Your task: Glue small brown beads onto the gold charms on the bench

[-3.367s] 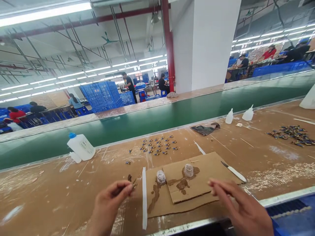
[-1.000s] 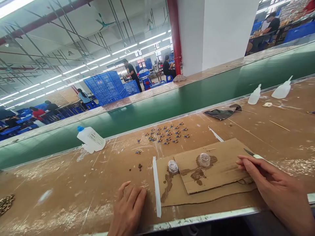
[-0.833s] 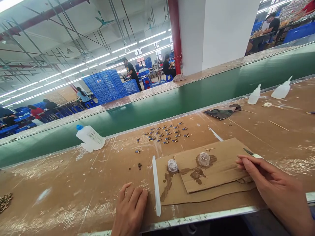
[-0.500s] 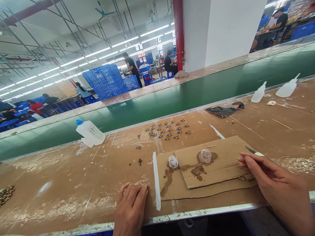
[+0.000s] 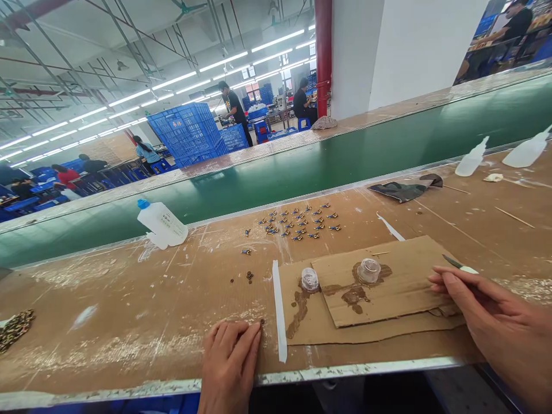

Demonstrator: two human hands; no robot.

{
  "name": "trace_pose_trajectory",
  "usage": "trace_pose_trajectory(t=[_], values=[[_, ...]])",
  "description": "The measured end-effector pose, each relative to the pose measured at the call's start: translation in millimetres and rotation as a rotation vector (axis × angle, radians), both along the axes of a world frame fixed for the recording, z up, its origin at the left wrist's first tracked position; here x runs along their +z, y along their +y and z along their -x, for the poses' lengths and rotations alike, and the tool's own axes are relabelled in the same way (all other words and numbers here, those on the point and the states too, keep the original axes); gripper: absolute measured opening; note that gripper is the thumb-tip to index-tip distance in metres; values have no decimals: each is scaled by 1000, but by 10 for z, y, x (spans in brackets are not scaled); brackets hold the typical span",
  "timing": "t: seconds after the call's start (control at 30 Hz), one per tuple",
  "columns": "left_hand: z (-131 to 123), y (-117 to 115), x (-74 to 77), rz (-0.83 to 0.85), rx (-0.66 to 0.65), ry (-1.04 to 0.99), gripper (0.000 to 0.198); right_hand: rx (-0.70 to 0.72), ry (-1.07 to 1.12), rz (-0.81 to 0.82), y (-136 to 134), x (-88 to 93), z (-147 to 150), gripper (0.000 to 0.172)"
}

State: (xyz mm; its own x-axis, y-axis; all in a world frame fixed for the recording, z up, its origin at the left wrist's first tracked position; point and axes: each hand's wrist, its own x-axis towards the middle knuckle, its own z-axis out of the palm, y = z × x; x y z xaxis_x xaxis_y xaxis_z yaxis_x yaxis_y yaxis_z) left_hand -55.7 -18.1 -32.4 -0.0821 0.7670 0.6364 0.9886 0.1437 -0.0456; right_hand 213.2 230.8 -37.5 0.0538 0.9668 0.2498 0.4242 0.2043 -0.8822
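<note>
My left hand (image 5: 229, 363) lies flat on the brown worktop (image 5: 129, 310) near its front edge, fingers stretched out together, holding nothing. A white strip (image 5: 279, 309) lies just right of it. My right hand (image 5: 495, 322) rests over the right end of two stacked cardboard sheets (image 5: 379, 293), fingers extended; a white-handled knife (image 5: 459, 265) lies under its fingertips, and whether the hand grips the knife is unclear. Two small clear cups (image 5: 370, 269) stand on the glue-stained cardboard. Several small blue-and-gold pieces (image 5: 297, 221) lie in rows behind.
A white bottle with a blue cap (image 5: 161, 223) lies at the back left. A green conveyor belt (image 5: 302, 172) runs behind the worktop. Two squeeze bottles (image 5: 472, 158) and a dark cloth (image 5: 403, 190) sit at the right. Other people work in the background.
My left hand let go of a small piece and went flat on the worktop. My right hand moved right onto the knife. The view has since shifted slightly; both hands stay put.
</note>
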Motion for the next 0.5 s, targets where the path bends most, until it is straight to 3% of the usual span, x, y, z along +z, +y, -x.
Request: trace_pose_trajectory(t=[0.27,0.5], values=[[-78,66,66,-47,5,-21,18,2,-13,4,16,-46,-8,44],[-143,121,117,-61,-8,-18,16,-15,-30,-7,-27,44,21,42]])
